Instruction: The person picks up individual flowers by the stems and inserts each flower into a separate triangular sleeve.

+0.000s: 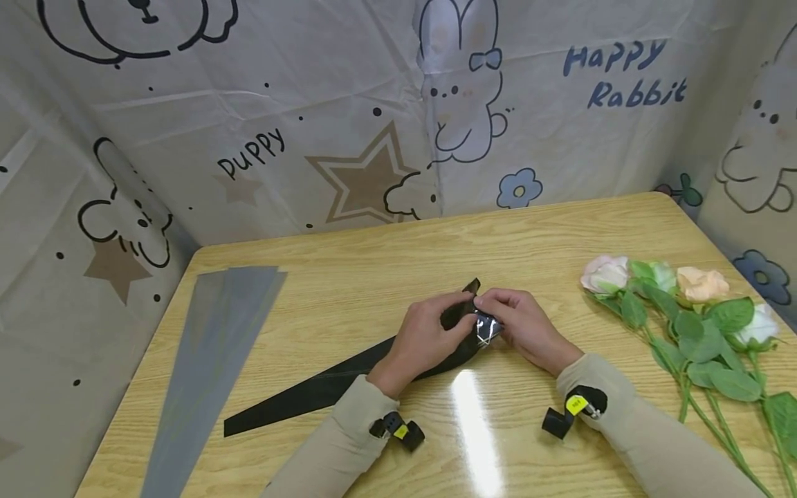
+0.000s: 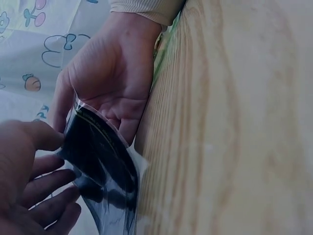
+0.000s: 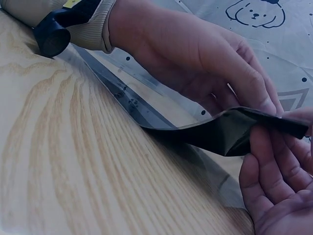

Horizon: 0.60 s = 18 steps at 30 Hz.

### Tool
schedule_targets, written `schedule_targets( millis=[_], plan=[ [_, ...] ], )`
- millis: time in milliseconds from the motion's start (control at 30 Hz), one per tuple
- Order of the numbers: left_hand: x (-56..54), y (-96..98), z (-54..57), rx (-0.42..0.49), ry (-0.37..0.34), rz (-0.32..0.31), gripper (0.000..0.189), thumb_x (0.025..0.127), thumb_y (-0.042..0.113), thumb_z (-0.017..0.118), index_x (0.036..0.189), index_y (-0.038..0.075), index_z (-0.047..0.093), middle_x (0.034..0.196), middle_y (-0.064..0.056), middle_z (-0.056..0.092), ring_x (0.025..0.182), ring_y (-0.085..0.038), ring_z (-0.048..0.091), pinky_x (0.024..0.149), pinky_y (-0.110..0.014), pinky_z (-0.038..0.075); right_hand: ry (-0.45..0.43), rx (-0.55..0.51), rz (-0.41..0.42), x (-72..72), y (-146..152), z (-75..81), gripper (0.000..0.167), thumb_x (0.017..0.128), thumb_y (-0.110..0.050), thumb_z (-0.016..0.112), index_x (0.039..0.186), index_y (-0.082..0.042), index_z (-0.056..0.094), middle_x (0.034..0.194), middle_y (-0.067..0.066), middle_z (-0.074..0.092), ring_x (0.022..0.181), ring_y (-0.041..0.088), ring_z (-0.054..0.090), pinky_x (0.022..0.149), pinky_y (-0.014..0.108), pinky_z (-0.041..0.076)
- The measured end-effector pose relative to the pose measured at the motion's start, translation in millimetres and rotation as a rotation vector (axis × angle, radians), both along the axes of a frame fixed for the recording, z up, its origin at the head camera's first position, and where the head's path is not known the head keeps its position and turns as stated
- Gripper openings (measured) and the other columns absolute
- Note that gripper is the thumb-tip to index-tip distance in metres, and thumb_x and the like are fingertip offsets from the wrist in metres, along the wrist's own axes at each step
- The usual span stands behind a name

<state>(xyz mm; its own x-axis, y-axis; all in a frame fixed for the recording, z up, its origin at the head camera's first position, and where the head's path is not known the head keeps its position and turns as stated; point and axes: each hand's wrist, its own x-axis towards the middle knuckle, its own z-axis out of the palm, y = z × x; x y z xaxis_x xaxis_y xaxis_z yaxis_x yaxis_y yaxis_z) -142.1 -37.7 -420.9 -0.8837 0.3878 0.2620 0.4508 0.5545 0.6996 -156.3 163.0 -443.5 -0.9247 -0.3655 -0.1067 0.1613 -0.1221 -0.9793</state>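
A long, tapering black flower sleeve point(image 1: 311, 389) lies slanted across the wooden table, its narrow end toward the left. Its wide end is raised between both hands. My left hand point(image 1: 426, 335) pinches the upper edge with thumb and fingers. Close beside it, my right hand point(image 1: 529, 330) grips the right part of that edge. In the left wrist view, the sleeve's clear front point(image 2: 105, 164) shines, and small print follows its curved rim. The right wrist view shows the black film point(image 3: 205, 137) bending up from the table into the fingers point(image 3: 264, 161) of my right hand.
A stack of translucent grey sleeves point(image 1: 218, 360) lies along the table's left side. At the right are several roses, among them a pink one point(image 1: 604, 274) and a peach one point(image 1: 702, 283), with long leafy stems. A printed cloth point(image 1: 349, 83) hangs behind the table point(image 1: 535, 242).
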Motion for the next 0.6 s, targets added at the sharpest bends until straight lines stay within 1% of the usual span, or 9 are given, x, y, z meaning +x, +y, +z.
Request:
schedule_targets(
  millis=[133,267,433,500,600],
  plan=[
    [0.0,0.6,-1.0,0.001,0.015,-0.004,0.033,0.100,0.024,0.069,0.130,0.010,0.071,0.125,-0.009,0.077,0.118,-0.022,0.073,0.101,-0.039,0.060,0.000,-0.024,0.001,0.1,-0.3,0.3,0.022,0.107,-0.021,0.057,0.094,-0.015,0.073,0.087,-0.009,0.069,0.073,-0.001,0.062,0.060,0.012,0.052],
    [0.0,0.5,-1.7,0.009,0.026,-0.008,0.033,0.099,0.024,0.071,0.129,0.010,0.071,0.120,-0.006,0.079,0.119,-0.020,0.073,0.101,-0.039,0.060,-0.010,-0.046,-0.002,0.2,-0.4,-0.4,0.022,0.107,-0.021,0.057,0.093,-0.017,0.073,0.090,-0.008,0.070,0.077,0.001,0.065,0.063,0.014,0.057],
    [-0.4,0.5,-1.9,0.016,0.044,0.004,0.033,0.098,0.024,0.072,0.127,0.009,0.072,0.117,-0.006,0.080,0.116,-0.021,0.074,0.097,-0.039,0.061,-0.015,-0.046,-0.036,0.5,0.0,-1.1,0.021,0.106,-0.021,0.058,0.094,-0.017,0.075,0.086,-0.007,0.069,0.071,0.002,0.064,0.058,0.016,0.057],
    [-0.6,0.3,-1.4,0.020,0.049,0.009,0.032,0.098,0.023,0.073,0.127,0.009,0.072,0.117,-0.007,0.080,0.115,-0.022,0.074,0.097,-0.039,0.061,-0.009,-0.031,-0.058,0.7,0.3,-1.2,0.021,0.106,-0.021,0.059,0.093,-0.018,0.074,0.082,-0.006,0.069,0.065,0.003,0.064,0.054,0.017,0.056],
    [-0.9,-0.2,-0.2,0.018,0.065,0.013,0.031,0.098,0.023,0.073,0.125,0.009,0.073,0.116,-0.007,0.080,0.114,-0.022,0.075,0.097,-0.039,0.061,-0.002,-0.001,-0.084,0.5,0.6,-0.6,0.020,0.106,-0.022,0.059,0.092,-0.017,0.073,0.082,-0.006,0.069,0.059,0.005,0.063,0.049,0.020,0.055]
  ],
)
